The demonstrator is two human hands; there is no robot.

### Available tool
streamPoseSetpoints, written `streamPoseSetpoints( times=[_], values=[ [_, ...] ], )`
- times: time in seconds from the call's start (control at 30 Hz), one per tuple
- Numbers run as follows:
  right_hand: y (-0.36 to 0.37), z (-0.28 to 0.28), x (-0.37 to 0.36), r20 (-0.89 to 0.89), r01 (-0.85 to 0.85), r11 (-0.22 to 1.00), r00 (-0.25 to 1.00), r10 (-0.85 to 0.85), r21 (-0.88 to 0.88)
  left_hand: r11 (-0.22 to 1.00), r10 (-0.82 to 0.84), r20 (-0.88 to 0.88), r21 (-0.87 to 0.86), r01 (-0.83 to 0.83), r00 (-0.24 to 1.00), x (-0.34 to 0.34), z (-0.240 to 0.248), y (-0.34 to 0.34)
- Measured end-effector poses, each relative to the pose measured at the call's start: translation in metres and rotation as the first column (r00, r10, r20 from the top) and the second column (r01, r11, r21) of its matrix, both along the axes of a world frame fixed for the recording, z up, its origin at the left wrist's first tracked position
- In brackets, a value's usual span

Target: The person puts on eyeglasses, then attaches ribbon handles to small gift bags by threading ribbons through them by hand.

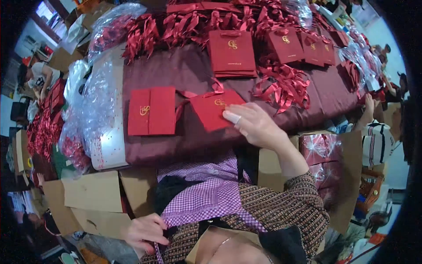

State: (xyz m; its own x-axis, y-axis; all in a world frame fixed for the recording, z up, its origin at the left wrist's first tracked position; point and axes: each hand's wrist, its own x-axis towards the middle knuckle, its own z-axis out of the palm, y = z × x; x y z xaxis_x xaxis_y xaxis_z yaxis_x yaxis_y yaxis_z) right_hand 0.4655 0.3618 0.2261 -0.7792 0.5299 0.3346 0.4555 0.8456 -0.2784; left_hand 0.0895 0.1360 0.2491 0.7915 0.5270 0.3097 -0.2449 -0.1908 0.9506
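My right hand reaches over the table with its fingers stretched out and a white wrap on one finger. Its fingertips lie at the right side of a small red paper gift bag, which lies askew with a gold emblem and a ribbon at its top. To the left of it is another red bag, a fold line down its front and ribbon at its right edge. Low in the picture, my left hand is closed by my chest on the strap of my purple checked apron.
A dark red cloth covers the table. Stacked red bags and heaps of red ribbon lie farther back. Clear plastic wrap covers the left end. Open cardboard boxes flank me, and another person works at the far left.
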Motion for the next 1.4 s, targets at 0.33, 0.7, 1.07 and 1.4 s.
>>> streamPoseSetpoints(
  times=[0.33,0.7,1.07,1.4],
  values=[
    [0.108,0.079,0.007,-0.491,0.372,0.794,0.865,-0.108,0.481,0.956,0.286,0.110,-0.097,-0.276,0.952,0.008,-0.010,-0.022],
    [0.182,-0.060,0.004,0.117,0.257,0.956,0.955,-0.274,0.139,0.944,0.319,0.014,-0.093,-0.317,0.948,0.006,-0.002,-0.017],
    [0.184,-0.029,0.018,-0.165,0.199,0.980,0.967,-0.192,0.023,0.992,0.112,0.010,-0.058,-0.111,0.994,0.003,-0.006,-0.007],
    [0.097,-0.021,0.057,-0.034,0.241,0.961,0.968,-0.248,-0.137,0.603,0.793,-0.026,-0.109,-0.790,0.609,0.024,-0.016,0.010]
  ],
)
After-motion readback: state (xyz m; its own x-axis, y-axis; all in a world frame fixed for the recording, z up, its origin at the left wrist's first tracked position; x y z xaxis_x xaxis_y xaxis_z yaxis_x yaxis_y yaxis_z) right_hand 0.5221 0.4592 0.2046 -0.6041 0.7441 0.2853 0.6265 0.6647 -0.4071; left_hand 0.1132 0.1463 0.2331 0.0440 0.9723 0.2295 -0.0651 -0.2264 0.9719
